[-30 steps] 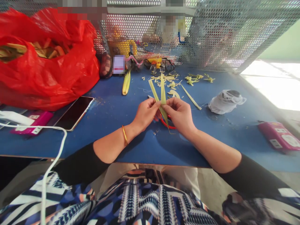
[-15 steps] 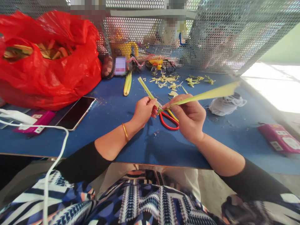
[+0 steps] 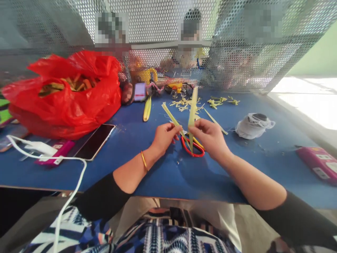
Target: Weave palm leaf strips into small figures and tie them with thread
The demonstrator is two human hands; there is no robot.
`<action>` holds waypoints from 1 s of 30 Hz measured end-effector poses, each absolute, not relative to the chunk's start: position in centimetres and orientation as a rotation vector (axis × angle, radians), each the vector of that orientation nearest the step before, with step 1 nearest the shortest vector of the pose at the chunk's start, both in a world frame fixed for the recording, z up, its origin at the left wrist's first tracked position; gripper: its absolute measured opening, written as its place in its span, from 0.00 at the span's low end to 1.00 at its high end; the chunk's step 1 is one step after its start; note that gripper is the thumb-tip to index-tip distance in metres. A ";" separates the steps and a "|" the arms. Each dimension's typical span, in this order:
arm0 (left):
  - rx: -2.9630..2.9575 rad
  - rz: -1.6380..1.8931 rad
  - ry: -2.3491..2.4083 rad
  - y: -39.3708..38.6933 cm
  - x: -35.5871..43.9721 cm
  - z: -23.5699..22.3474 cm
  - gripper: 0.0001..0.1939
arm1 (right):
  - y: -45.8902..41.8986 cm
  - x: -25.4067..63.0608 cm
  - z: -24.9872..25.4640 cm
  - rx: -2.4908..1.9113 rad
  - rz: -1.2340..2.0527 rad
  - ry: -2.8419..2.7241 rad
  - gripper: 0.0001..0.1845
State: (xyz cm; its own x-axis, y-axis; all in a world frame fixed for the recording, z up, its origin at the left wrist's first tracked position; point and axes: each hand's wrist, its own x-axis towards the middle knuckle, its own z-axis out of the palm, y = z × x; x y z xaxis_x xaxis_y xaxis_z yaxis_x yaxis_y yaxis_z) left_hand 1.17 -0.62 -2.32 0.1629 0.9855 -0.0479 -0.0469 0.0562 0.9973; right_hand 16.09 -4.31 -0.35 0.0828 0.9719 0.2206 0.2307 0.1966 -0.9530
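My left hand (image 3: 165,136) pinches a narrow pale-green leaf strip (image 3: 169,113), which slants away up and to the left. Between the thumb and fingers of my right hand (image 3: 210,137) is a wider leaf strip (image 3: 194,102), standing nearly upright. The lower ends of both strips come close together between my hands; whether they touch is unclear. Below them on the blue table lie scissors (image 3: 196,155) with red and yellow handles, their blades mostly hidden. A loose thin strip (image 3: 215,121) lies just beyond my right hand.
Leaf scraps (image 3: 184,103) and a folded leaf bundle (image 3: 147,109) lie farther back. A red plastic bag (image 3: 79,116) of leaf pieces and a phone (image 3: 96,142) are left. At right are a white-wrapped roll (image 3: 251,127) and a pink pack (image 3: 317,161). A perforated metal screen (image 3: 158,28) borders the back.
The wide strip in my right hand has swung from pointing right to nearly upright. My right hand has turned with it. The view has tilted up, showing more of the screen.
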 end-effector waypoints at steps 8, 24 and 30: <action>1.178 0.981 0.993 -1.3 1.4 -1.9 0.12 | -3.7 15.3 -2.4 -1.318 1.246 -1.334 0.11; 1.045 1.080 0.958 -0.8 1.0 -2.0 0.05 | -3.4 17.1 -1.4 -1.456 0.507 -1.719 0.08; 0.787 0.831 0.758 0.4 -0.3 -1.3 0.10 | -2.0 20.1 0.1 -1.161 -0.372 -2.043 0.15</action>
State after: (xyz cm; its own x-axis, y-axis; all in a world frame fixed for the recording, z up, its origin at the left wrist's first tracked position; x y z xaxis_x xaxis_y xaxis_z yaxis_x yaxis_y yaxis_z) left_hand -0.32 0.40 -1.31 0.4607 0.8479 -0.2622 -0.3393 0.4413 0.8307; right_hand 20.06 -1.96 0.11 -0.3131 0.6140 0.7246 0.8300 0.5477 -0.1054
